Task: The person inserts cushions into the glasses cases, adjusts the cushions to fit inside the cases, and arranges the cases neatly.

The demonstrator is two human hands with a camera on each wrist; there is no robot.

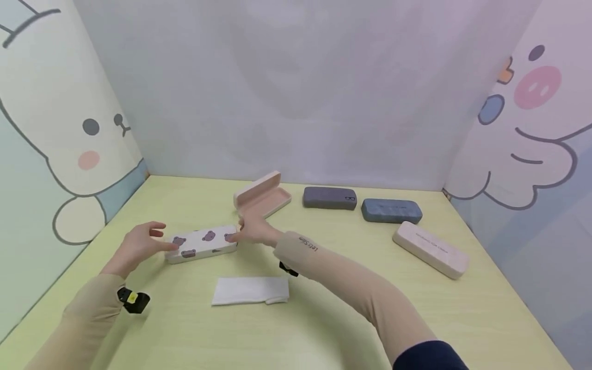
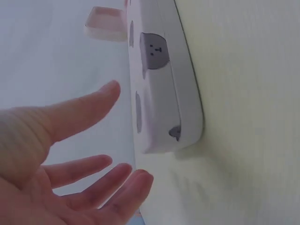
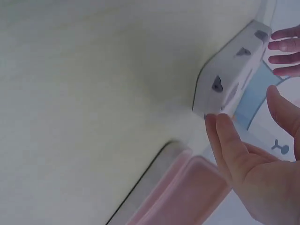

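Note:
A white glasses case (image 1: pixel 203 245) with a purple-grey bear print lies closed on the table. At its left end my left hand (image 1: pixel 140 243) hovers, fingers spread; in the left wrist view a gap shows between the hand (image 2: pixel 70 154) and the case (image 2: pixel 161 103). My right hand (image 1: pixel 257 230) is at the case's other end. The right wrist view shows its straight fingertips at the end of the case (image 3: pixel 229 75), touching or very near; which, I cannot tell. Just behind the right hand stands an open pink glasses case (image 1: pixel 265 198).
A folded white cloth (image 1: pixel 250 291) lies in front of the printed case. Toward the back right are a dark grey glasses case (image 1: pixel 329 198), a blue one (image 1: pixel 391 211) and a closed pale pink one (image 1: pixel 431 250). Printed cartoon walls enclose the table (image 1: pixel 351 318).

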